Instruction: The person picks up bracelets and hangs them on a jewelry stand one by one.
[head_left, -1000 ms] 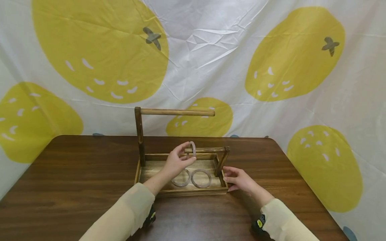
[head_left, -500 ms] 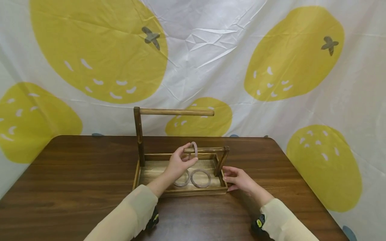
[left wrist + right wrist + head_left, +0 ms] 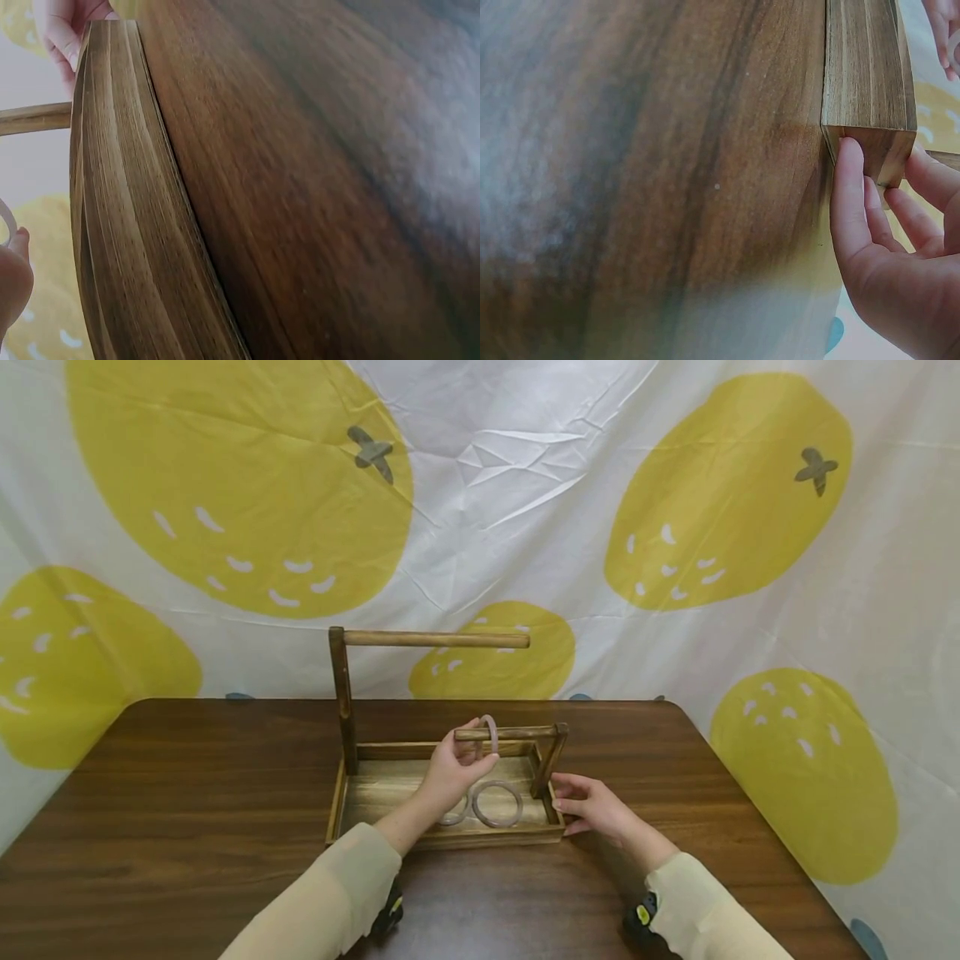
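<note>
In the head view my left hand (image 3: pixel 453 774) pinches a pale translucent bangle (image 3: pixel 492 737) between thumb and fingers. That bangle encircles the lower wooden bar (image 3: pixel 525 732), whose free end sticks out to its left. The bar belongs to a wooden tray stand (image 3: pixel 501 837). Inside the tray lie two more bangles: one bangle (image 3: pixel 497 804) is in full sight, the other bangle (image 3: pixel 456 814) is partly behind my left hand. My right hand (image 3: pixel 596 810) touches the tray's right end. The right wrist view shows its fingers (image 3: pixel 849 187) against the end face.
A taller post at the tray's left carries an upper wooden bar (image 3: pixel 438 640) with nothing on it. The stand rests on a dark brown table (image 3: pixel 210 793). Behind hangs a white cloth (image 3: pixel 517 543) with yellow fruit prints.
My left hand has moved a little to the right, carrying the bangle farther along the lower bar, away from its free end. The right hand stays at the tray's end.
</note>
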`<state>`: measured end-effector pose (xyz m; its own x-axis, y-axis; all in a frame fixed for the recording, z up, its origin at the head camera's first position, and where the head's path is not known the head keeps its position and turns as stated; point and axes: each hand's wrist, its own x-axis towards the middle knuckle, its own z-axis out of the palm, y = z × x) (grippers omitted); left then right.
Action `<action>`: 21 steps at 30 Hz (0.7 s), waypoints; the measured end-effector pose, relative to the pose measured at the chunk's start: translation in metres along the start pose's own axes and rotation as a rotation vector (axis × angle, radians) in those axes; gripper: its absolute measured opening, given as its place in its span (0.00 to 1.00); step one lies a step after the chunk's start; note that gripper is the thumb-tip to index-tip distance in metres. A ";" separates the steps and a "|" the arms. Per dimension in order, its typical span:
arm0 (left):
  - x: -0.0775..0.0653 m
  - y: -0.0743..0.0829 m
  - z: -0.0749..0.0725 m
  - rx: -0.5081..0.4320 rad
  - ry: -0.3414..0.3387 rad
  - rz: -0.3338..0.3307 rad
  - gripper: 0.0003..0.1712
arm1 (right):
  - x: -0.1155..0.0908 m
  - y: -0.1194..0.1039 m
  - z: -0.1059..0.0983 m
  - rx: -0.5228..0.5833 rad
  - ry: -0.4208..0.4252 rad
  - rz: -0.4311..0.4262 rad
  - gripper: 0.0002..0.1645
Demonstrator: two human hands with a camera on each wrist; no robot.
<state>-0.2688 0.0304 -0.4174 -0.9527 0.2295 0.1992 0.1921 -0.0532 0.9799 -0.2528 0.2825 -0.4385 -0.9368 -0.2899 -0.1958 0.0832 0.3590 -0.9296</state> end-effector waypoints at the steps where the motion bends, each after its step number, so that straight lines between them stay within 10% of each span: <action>1: 0.000 -0.001 0.001 -0.006 -0.002 0.002 0.34 | 0.000 0.000 0.000 0.001 -0.001 0.001 0.35; 10: 0.002 -0.003 0.010 -0.019 -0.041 0.014 0.22 | 0.000 0.001 0.000 -0.002 0.004 0.001 0.35; 21: 0.005 0.000 0.024 -0.051 -0.065 0.010 0.33 | 0.001 0.001 0.000 -0.006 0.009 -0.001 0.34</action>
<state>-0.2680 0.0554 -0.4161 -0.9332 0.2914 0.2105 0.1876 -0.1046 0.9767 -0.2536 0.2828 -0.4398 -0.9400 -0.2817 -0.1923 0.0806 0.3642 -0.9278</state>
